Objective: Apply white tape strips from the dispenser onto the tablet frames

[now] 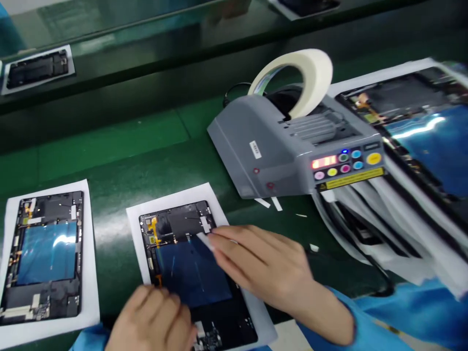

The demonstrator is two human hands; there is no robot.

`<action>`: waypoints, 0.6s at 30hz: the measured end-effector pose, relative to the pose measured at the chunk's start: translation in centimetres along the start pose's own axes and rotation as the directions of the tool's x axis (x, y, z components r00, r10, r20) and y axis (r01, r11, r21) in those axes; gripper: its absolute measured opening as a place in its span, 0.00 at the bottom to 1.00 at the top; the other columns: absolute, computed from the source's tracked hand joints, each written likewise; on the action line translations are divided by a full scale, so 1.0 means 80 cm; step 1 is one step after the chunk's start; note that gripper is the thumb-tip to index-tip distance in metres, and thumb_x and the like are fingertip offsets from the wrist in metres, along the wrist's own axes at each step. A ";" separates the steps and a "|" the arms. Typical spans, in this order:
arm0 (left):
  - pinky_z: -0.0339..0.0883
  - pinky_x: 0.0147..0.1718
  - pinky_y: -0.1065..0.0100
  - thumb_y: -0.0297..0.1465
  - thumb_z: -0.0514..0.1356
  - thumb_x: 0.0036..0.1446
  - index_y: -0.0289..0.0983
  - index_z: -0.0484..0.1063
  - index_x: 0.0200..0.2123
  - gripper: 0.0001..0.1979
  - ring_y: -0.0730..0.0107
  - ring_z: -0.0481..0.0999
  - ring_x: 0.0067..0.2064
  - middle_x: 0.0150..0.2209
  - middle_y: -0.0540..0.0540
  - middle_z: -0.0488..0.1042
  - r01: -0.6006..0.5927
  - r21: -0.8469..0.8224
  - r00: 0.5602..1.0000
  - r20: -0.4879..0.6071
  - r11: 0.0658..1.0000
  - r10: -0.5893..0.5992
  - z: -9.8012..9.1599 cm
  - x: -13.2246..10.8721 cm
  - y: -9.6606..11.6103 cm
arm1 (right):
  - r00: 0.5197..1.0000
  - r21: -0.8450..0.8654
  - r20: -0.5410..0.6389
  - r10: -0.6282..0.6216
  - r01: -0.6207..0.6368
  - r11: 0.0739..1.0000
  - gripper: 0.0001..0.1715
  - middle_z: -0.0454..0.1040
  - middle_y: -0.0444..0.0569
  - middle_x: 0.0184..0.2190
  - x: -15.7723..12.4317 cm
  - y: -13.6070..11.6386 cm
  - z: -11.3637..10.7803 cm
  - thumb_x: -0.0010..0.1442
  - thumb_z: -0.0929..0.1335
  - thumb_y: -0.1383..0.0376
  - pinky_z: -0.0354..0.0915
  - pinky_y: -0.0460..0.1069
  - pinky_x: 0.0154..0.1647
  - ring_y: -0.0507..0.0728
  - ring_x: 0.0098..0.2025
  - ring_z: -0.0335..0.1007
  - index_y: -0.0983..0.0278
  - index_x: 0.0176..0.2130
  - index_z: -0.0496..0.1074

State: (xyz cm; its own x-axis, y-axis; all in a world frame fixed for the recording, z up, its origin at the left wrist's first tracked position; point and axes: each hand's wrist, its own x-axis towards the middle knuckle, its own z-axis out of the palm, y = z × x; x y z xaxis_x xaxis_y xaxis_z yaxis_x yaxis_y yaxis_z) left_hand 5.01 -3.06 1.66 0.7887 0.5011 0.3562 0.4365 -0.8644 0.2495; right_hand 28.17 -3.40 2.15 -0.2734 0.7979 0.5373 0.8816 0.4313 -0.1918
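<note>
An opened tablet (193, 273) with a blue battery sheet and orange ribbon cables lies on white paper in front of me. Between the fingertips of my right hand (265, 268) is a short strip of white tape (205, 241), close over the tablet's upper right part. Another white strip (205, 224) sits on the casing just above. My left hand (153, 319) is curled over the tablet's lower left edge; its fingertips are hidden, so I cannot make out what they hold, if anything.
A grey tape dispenser (270, 151) with a large cream tape roll (316, 73) stands behind my right hand. To the left lies another opened tablet (47, 253) on paper. Stacked tablets (431, 131) fill the right side. Tape scraps (277, 204) lie by the dispenser. Behind runs a raised ledge.
</note>
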 end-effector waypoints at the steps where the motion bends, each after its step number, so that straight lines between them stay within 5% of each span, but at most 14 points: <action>1: 0.66 0.38 0.63 0.30 0.53 0.65 0.35 0.73 0.36 0.10 0.65 0.73 0.36 0.33 0.45 0.76 0.048 0.058 0.999 0.003 0.997 -0.049 -0.002 0.010 -0.014 | 1.000 0.000 0.011 -0.021 0.021 1.000 0.06 0.79 0.46 0.33 0.012 -0.007 0.014 0.62 0.67 0.72 0.67 0.47 0.31 0.51 0.30 0.72 0.63 0.37 0.74; 7: 0.66 0.47 0.53 0.36 0.51 0.66 0.30 0.70 0.52 0.19 0.51 0.70 0.51 0.51 0.36 0.74 0.139 0.309 0.972 0.140 0.941 -0.189 0.014 0.028 -0.080 | 0.996 -0.094 0.005 -0.092 0.092 0.991 0.07 0.78 0.45 0.31 0.052 -0.014 0.089 0.61 0.66 0.71 0.60 0.47 0.24 0.49 0.25 0.69 0.66 0.37 0.75; 18: 0.65 0.51 0.52 0.34 0.49 0.67 0.32 0.72 0.51 0.18 0.55 0.70 0.51 0.51 0.40 0.75 0.235 0.169 0.960 0.113 0.957 -0.255 0.027 0.022 -0.075 | 0.983 -0.064 0.097 -0.154 0.161 0.985 0.08 0.79 0.46 0.33 0.048 -0.015 0.105 0.60 0.67 0.71 0.65 0.48 0.30 0.52 0.29 0.71 0.67 0.38 0.77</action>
State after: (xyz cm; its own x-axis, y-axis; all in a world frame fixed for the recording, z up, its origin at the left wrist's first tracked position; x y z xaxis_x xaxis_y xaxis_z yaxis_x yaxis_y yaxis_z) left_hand 4.75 2.95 -1.17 0.6946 0.6973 0.1768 0.6761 -0.7168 0.1704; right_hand 22.85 2.66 -2.44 -0.4421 0.7591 0.4778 0.8489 0.5261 -0.0505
